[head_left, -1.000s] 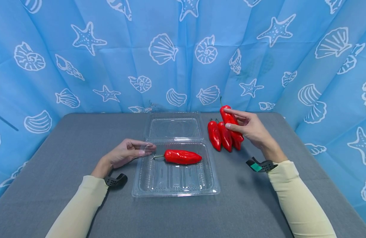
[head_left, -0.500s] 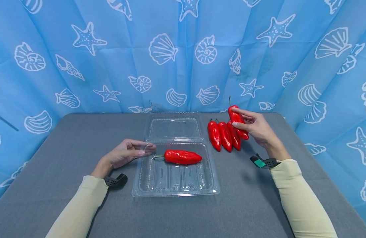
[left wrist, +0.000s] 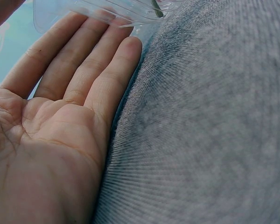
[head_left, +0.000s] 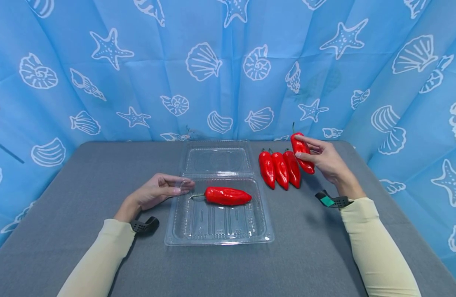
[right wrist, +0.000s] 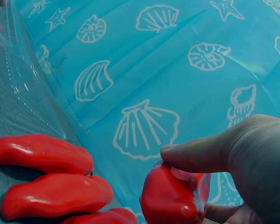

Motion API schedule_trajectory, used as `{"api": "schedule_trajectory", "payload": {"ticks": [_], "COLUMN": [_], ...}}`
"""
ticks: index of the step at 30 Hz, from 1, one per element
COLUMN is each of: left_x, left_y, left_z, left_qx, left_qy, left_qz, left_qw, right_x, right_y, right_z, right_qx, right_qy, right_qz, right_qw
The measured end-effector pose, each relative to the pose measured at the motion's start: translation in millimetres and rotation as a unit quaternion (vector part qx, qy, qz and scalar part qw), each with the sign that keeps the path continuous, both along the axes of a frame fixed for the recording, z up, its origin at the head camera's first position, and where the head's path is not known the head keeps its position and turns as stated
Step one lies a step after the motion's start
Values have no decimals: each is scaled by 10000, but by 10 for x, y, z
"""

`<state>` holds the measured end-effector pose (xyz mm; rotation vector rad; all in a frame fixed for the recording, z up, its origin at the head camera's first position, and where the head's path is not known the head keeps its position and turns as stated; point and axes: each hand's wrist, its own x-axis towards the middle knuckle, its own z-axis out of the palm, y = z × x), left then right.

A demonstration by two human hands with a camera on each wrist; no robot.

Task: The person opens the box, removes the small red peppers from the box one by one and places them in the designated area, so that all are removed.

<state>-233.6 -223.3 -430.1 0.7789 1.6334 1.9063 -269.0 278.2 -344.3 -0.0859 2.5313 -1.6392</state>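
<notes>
My right hand (head_left: 320,159) pinches a red pepper (head_left: 302,153) above the grey table, right of a row of three red peppers (head_left: 280,168) lying side by side. The right wrist view shows my thumb (right wrist: 200,154) on the held pepper (right wrist: 170,198) and the lying peppers (right wrist: 46,175) to the left. A clear plastic clamshell box (head_left: 257,239) lies open in the middle, with one red pepper (head_left: 227,196) inside. My left hand (head_left: 159,190) rests on the table with straight fingers touching the box's left edge (left wrist: 98,11).
The grey table (head_left: 83,173) is backed by a blue curtain (head_left: 213,70) with white shells and starfish. The box's open lid (head_left: 217,160) lies flat behind the tray. Black straps sit on both wrists.
My right hand has carried its pepper to the right, off the row of peppers, and slightly up. The left hand and the box have not moved.
</notes>
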Motion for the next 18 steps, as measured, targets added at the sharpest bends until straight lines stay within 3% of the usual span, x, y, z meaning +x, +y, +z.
{"api": "schedule_trajectory", "payload": {"ticks": [18], "left_x": [0], "left_y": [-4], "left_z": [5], "left_qx": [-23], "left_qy": [42], "left_qz": [-8], "left_qw": [10000], "right_x": [-42], "right_y": [137], "right_z": [-89], "right_qx": [408], "right_qy": [-123], "right_qz": [-120], "right_qw": [9990]}}
